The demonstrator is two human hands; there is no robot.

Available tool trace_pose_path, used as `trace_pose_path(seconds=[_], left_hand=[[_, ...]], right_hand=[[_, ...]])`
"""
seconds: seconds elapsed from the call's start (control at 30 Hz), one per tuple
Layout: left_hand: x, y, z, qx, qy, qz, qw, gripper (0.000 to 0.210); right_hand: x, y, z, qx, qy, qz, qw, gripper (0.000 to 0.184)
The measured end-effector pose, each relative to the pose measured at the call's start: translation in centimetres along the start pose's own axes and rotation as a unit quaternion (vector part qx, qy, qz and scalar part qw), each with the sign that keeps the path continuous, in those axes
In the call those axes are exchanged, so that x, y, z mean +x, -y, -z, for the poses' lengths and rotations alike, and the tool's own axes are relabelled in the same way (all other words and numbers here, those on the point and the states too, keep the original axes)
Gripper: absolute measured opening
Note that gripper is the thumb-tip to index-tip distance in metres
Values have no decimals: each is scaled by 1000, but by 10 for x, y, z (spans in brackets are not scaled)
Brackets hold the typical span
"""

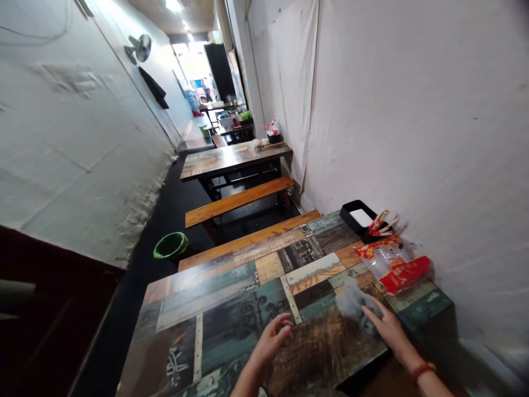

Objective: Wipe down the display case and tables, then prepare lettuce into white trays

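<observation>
My right hand [384, 322], with a red band on its wrist, presses a crumpled greyish cloth [351, 300] onto the patterned tabletop [231, 300]. The cloth bunches out past my fingertips toward the far side; part of it is hidden under the hand. Over the near middle of the same table is my left hand [275, 339], fingers loosely bent and apart, with nothing in it. Beyond my right hand lies a red and clear plastic package [397, 270]. Behind that, against the wall, sits a black tray [357, 215] with red-wrapped chopsticks [380, 223].
Wooden benches [239, 201] stand past the table's far edge, then a second table [231, 160] with items by the wall. A green-lined bin [171, 246] is on the dark floor at left. White walls flank both sides; a fan [142, 48] hangs at left.
</observation>
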State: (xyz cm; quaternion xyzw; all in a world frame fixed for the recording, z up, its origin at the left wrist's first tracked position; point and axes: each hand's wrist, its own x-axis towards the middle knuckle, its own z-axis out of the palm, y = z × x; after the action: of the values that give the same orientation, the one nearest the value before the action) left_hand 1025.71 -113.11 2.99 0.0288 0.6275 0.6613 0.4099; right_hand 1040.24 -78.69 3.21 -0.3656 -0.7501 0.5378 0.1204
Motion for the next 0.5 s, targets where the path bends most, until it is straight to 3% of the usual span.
trace_pose_path(seconds=[0.07, 0.13, 0.2, 0.27, 0.33, 0.4, 0.5], left_hand=[[-20, 17, 34, -20, -31, 37, 999, 65], [-41, 35, 62, -29, -65, 67, 995, 72], [-63, 52, 83, -34, -98, 85, 991, 76], [-85, 63, 97, -45, -124, 97, 987, 76], [-108, 70, 106, -66, -143, 103, 982, 74], [-127, 74, 110, -93, -160, 102, 977, 72], [-147, 79, 110, -125, -188, 103, 969, 71]], right_hand=[[-5, -31, 14, -111, -27, 32, 993, 68], [-15, -53, 4, -231, -34, 34, 972, 73], [-34, -61, -29, -339, -32, 30, 940, 68], [-62, -56, -76, -399, -2, 63, 915, 59], [-96, -40, -127, -388, 81, 131, 909, 56], [-126, -21, -176, -322, 213, 194, 902, 63], [-154, 7, -246, -245, 372, 255, 858, 62]])
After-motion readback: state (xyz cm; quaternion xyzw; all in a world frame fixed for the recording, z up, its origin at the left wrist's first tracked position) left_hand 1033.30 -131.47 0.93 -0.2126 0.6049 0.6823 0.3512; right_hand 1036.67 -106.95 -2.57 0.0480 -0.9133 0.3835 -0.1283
